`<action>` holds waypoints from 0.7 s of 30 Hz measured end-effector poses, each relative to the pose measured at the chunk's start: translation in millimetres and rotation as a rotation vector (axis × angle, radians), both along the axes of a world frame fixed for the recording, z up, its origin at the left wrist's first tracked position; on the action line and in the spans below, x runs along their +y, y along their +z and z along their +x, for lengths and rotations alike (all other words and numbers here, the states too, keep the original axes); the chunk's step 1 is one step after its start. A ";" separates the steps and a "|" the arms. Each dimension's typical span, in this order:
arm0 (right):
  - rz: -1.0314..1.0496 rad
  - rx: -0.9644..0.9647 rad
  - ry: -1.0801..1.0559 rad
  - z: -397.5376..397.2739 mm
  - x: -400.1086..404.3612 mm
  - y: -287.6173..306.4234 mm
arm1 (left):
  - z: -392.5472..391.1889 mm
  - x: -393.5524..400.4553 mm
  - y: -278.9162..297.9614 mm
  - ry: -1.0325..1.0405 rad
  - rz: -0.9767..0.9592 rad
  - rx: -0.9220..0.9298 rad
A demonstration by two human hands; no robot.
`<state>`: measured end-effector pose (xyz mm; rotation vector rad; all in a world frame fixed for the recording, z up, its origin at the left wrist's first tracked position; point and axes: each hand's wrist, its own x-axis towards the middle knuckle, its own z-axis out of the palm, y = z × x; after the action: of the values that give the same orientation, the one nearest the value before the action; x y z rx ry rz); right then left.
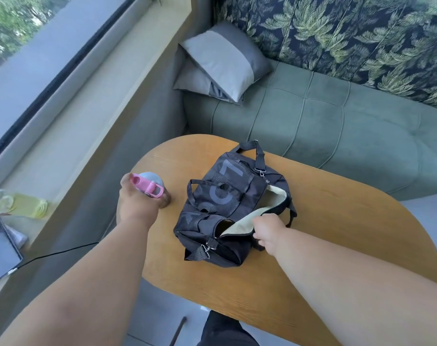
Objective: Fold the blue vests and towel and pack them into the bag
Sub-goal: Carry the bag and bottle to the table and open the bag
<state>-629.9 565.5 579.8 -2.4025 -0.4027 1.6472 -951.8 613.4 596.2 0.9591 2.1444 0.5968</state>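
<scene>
Black nylon, a small duffel bag (225, 206) lies in the middle of the oval wooden table (337, 233), its top zip open and a pale cream towel (259, 213) showing through the gap. The right hand (269, 231) pinches the near edge of the opening, fingers curled round the fabric beside the towel. The left hand (137, 203) is wrapped round a water bottle (150, 187) with a pink flip lid and grey cap, standing at the table's left edge, just left of the bag. Large grey characters run along the bag's side (a "7" and what looks like a "G" or "C"; the rest I cannot read). No blue vests can be made out from here. Beyond the table, a green sofa (337, 126) carries a grey cushion (222, 63). On the window ledge at far left lies a yellowish plastic bottle (22, 203).
</scene>
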 end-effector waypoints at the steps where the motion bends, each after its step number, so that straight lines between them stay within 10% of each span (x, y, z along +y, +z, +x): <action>1: -0.010 0.004 -0.005 2.1 2.1 -1.0 | -0.4 5.0 -0.7 -0.006 -0.009 -0.001; 21: 0.209 0.015 0.323 -7.4 16.3 21.2 | 48.1 -52.5 -30.4 -0.014 -0.512 -0.294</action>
<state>-637.3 581.8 601.0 -2.2582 -0.9532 1.6454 -903.6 561.0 565.7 0.5632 1.8863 0.1493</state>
